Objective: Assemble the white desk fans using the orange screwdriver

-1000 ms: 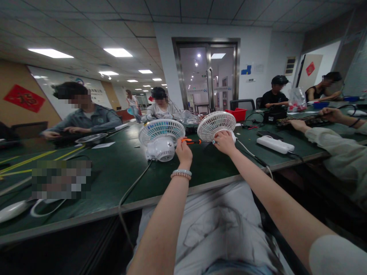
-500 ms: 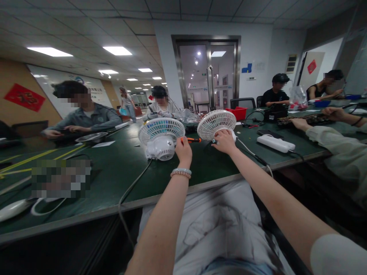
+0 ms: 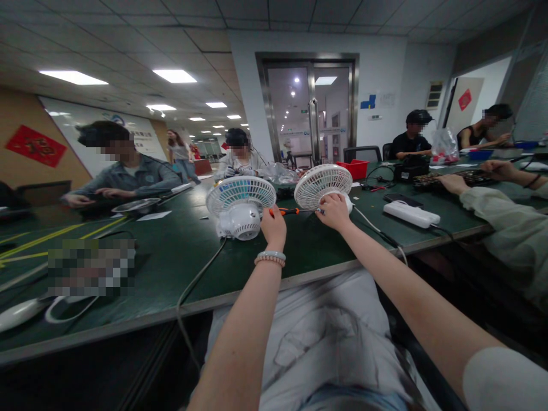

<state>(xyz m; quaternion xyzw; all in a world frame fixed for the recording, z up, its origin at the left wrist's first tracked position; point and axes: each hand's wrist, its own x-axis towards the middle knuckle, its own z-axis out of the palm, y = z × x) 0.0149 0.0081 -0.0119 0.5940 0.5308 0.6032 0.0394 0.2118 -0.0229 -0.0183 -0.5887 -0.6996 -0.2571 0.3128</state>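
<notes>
My left hand (image 3: 274,229) is closed round the orange-and-black handle of a screwdriver (image 3: 291,211), whose thin shaft points right. Its tip meets a small part at the fingertips of my right hand (image 3: 334,212); I cannot make out that part. The fingers of my right hand curl over the back of a white fan (image 3: 322,184), which is tilted on the table with its cage facing away. Just left of my left hand stands another white fan (image 3: 246,221), its vented motor housing towards me and bluish blades behind the grille.
The green table (image 3: 171,268) has a grey cable (image 3: 199,277) hanging over its front edge. To the right lie a white power strip (image 3: 411,214) and a dark phone (image 3: 402,200). A red bin (image 3: 355,169) sits behind the fans. Co-workers sit around; one co-worker's hand (image 3: 454,184) is at right.
The screwdriver has shifted slightly and its shaft now lines up with my right fingertips. My right fingers have closed more around the small part. Both fans stay in place.
</notes>
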